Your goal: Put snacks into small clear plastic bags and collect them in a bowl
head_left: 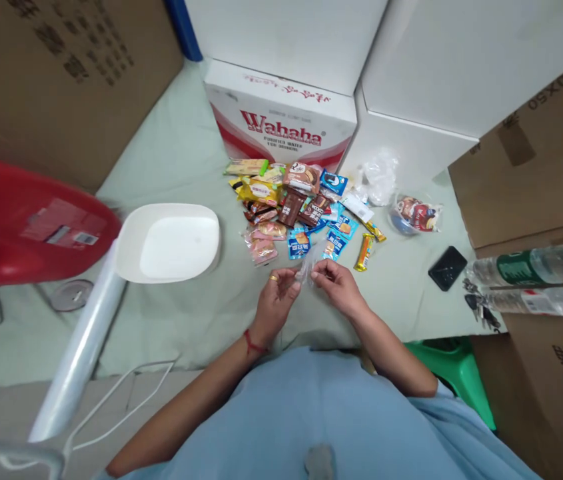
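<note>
"Wahaha", "PURIFIED WATER FOR DRINKING": white-red carton (281, 137). "COCOA": brown packet (315, 211). "40X50": cardboard box (551, 167).

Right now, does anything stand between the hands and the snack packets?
Only the clear plastic bag, which the left hand and the right hand hold in front of the nearest snack packets; nothing else visible blocks the way.

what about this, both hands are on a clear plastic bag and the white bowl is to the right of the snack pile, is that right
The side is wrong: the head view shows the white bowl to the left of the snack pile. The left hand and right hand are on the clear plastic bag.
</note>
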Demonstrator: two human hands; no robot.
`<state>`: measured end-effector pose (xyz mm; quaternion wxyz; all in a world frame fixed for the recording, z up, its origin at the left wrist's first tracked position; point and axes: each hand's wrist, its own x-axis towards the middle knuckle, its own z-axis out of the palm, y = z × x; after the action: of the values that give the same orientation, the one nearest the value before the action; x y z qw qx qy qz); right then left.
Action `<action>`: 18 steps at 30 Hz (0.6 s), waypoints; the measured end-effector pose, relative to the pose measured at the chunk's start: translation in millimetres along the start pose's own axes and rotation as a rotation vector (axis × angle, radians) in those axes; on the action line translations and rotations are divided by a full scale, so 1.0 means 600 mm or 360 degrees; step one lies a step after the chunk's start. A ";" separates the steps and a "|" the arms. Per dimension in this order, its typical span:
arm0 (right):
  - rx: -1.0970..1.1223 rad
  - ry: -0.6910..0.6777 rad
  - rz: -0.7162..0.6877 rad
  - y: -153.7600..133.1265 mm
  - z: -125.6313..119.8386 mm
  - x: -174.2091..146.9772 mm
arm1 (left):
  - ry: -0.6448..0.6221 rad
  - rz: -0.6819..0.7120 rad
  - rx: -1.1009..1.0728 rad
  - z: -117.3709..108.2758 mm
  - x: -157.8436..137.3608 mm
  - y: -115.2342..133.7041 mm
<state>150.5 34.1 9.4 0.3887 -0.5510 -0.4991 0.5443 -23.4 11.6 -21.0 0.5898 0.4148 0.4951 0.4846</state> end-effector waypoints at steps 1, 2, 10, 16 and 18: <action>-0.0029 -0.0056 -0.0018 -0.002 0.001 0.002 | 0.0068 -0.0093 -0.0103 -0.002 0.003 0.000; -0.0034 -0.0094 -0.0026 -0.004 0.001 0.002 | 0.0125 -0.0169 -0.0197 -0.005 0.007 0.000; 0.0623 0.0146 0.0360 0.022 -0.016 -0.016 | 0.0235 -0.0477 -0.0761 -0.036 0.037 0.003; 0.0564 0.0083 0.0548 0.049 -0.046 -0.053 | 0.0167 -0.0610 -0.1074 -0.030 0.038 0.008; 0.0637 0.0126 0.0536 0.048 -0.054 -0.061 | 0.0102 -0.0616 -0.1076 -0.025 0.033 0.010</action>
<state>189.3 -3.6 -7.5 0.4132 -0.5591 -0.2672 0.6673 -38.3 32.1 -21.4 0.7580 0.0808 0.3947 0.5130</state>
